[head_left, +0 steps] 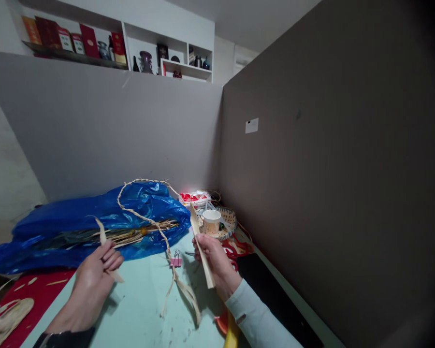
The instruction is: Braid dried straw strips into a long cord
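Note:
My left hand point(98, 268) is closed round a short, curled pale strip of dried plant husk point(101, 231), whose ends stick out above and below the fingers. Between the fingers and thumb of my right hand point(215, 256) is a wider, flat pale husk strip point(203, 258), tilted slightly. A thin braided cord point(159, 227) loops over the blue bag and comes down between my hands. Its loose, unbraided ends point(188, 297) lie on the table beside a pink binder clip point(176, 260). Behind my right hand show the red handles of scissors point(232, 252); a grey tip appears left of it.
A blue plastic bag point(72, 212) with a bundle of dried stalks point(130, 236) lies at the back left. A paper cup point(211, 222) stands by a woven basket point(229, 221). Grey partitions point(304, 159) rise close behind and at right. A red mat point(39, 295) lies at left.

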Available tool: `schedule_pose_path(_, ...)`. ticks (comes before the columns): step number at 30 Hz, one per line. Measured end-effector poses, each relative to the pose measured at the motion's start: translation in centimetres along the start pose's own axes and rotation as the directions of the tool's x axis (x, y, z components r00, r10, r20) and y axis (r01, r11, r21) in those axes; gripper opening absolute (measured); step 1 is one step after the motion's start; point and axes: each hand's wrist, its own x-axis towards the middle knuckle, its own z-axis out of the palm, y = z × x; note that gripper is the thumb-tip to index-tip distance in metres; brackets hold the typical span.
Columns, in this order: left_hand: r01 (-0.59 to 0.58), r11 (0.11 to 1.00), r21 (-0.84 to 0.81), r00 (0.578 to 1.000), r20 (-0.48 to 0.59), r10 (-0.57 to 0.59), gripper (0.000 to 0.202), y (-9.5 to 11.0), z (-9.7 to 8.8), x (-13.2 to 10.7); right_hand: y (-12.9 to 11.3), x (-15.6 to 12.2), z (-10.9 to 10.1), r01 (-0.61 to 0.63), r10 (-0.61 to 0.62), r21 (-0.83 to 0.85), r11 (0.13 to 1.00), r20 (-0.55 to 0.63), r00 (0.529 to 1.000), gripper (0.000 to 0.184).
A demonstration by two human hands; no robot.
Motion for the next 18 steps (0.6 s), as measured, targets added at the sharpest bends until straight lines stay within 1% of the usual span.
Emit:
schedule_pose_path(2, 0.049, 0.998, 0.032, 0.995, 0.08, -0.052, 0.028, -1.2, 1.2, -1.1, 0.4, -0.6, 0.6, 0.012, -0.012, -0.04, 0.999, 0.012, 1.0, 0.027)
schedule_pose_path(4, 0.101, 0.99, 0.099, 0.976, 0.183, -0.117, 0.022, -2.9, 2.8, -2.6, 0.8, -1.0, 1.2, 0.052, -0.047, -0.118, 0.992, 0.049, 0.998, 0.027)
schedule_pose_path(6, 0.128, 0.975, 0.18, 0.946, 0.274, -0.175, 0.029, -4.4, 4.3, -4.0, 1.1, -1.3, 1.6, 0.111, -0.097, -0.206, 0.972, 0.077, 0.992, 0.027)
schedule_pose_path(8, 0.117, 0.962, 0.248, 0.929, 0.316, -0.194, 0.037, -5.3, 5.2, -5.0, 1.3, -1.3, 1.8, 0.146, -0.129, -0.252, 0.957, 0.084, 0.988, 0.027)
schedule_pose_path(10, 0.065, 0.947, 0.316, 0.929, 0.326, -0.172, 0.04, -5.6, 5.5, -5.5, 1.5, -1.2, 1.8, 0.147, -0.125, -0.26, 0.954, 0.099, 0.987, 0.027)
schedule_pose_path(12, 0.015, 0.926, 0.378, 0.935, 0.322, -0.147, 0.04, -5.4, 5.3, -5.5, 1.5, -1.1, 1.6, 0.128, -0.094, -0.265, 0.956, 0.139, 0.986, 0.028)
schedule_pose_path(15, -0.018, 0.9, 0.437, 0.937, 0.32, -0.137, 0.04, -5.1, 4.9, -5.2, 1.4, -1.1, 1.3, 0.105, -0.052, -0.277, 0.955, 0.19, 0.98, 0.027)
schedule_pose_path(18, -0.04, 0.876, 0.48, 0.934, 0.33, -0.139, 0.035, -5.1, 4.8, -5.0, 1.2, -1.3, 1.2, 0.113, -0.053, -0.304, 0.946, 0.197, 0.979, 0.023)
